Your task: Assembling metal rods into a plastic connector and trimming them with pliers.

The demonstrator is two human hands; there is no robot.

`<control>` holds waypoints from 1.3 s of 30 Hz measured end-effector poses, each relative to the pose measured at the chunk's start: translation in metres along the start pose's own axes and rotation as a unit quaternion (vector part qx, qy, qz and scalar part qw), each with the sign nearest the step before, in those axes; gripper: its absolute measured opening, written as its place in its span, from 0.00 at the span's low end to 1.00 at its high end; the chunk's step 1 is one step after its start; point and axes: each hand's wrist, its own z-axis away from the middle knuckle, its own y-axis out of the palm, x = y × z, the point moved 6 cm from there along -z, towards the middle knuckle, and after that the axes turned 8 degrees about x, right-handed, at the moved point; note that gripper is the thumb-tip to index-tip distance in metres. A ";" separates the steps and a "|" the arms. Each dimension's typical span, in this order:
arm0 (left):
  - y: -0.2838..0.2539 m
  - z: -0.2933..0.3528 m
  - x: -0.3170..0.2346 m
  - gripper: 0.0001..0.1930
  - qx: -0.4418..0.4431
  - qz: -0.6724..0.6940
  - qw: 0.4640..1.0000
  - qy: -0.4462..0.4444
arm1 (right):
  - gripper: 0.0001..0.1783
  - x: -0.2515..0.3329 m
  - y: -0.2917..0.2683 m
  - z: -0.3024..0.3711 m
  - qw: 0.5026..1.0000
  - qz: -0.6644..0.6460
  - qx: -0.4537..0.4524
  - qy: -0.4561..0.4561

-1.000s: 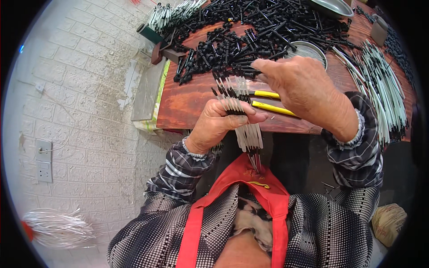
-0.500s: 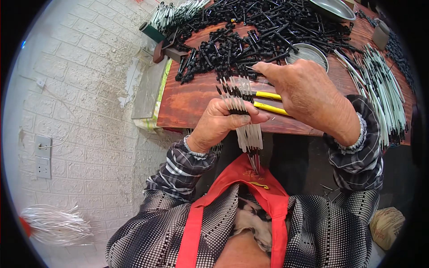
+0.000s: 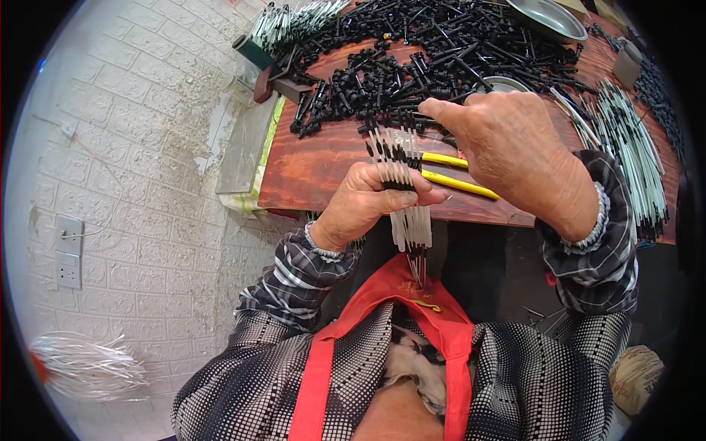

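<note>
My left hand [image 3: 357, 198] is closed around a bundle of thin whitish tubes [image 3: 412, 226] with black tips, held upright in front of the table's near edge. The tubes stick out above and below the fingers. Up and to the right, my right hand [image 3: 518, 151] hovers over the table, its fingers curled and the index finger pointing left. Whatever it pinches, if anything, is hidden or too small to make out. Between the hands, a tool with yellow handles [image 3: 460, 184] lies on the table; its head is behind the tubes.
A large heap of black plastic fittings [image 3: 412, 73] covers the back of the wooden table [image 3: 309, 169]. A round metal dish [image 3: 507, 83] sits near my right hand, a bigger metal bowl [image 3: 555, 20] behind. More white tubes [image 3: 625, 151] lie at the right edge. A brick-patterned wall [image 3: 147, 184] stands left.
My right hand has moved slightly right, and now covers more of the round dish and less of the yellow handles. My left hand keeps its hold on the tubes, nearly still.
</note>
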 end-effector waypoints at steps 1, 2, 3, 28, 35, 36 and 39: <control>0.000 0.000 0.001 0.09 -0.002 0.003 1.000 -0.002 | 0.26 0.001 -0.001 0.000 1.000 0.024 0.008 0.002; 0.000 0.000 0.002 0.09 -0.004 0.007 1.000 -0.004 | 0.26 0.002 -0.002 -0.001 1.000 0.025 0.008 0.002; 0.000 0.000 0.002 0.09 -0.006 0.010 1.000 -0.006 | 0.26 0.003 -0.003 -0.001 0.999 0.032 0.006 0.000; -0.002 0.002 0.001 0.10 -0.009 0.008 1.000 -0.007 | 0.27 0.006 0.017 -0.004 0.996 -0.086 -0.037 0.010; -0.002 0.002 0.001 0.10 0.003 0.020 1.000 -0.012 | 0.21 0.007 0.005 -0.006 0.999 -0.039 -0.028 0.010; -0.002 0.002 0.000 0.10 0.001 0.021 1.000 -0.011 | 0.20 0.008 0.001 -0.006 0.999 -0.019 -0.027 0.007; -0.001 0.001 0.000 0.10 -0.009 0.016 0.999 -0.034 | 0.18 0.008 -0.005 -0.008 1.000 0.011 -0.019 -0.001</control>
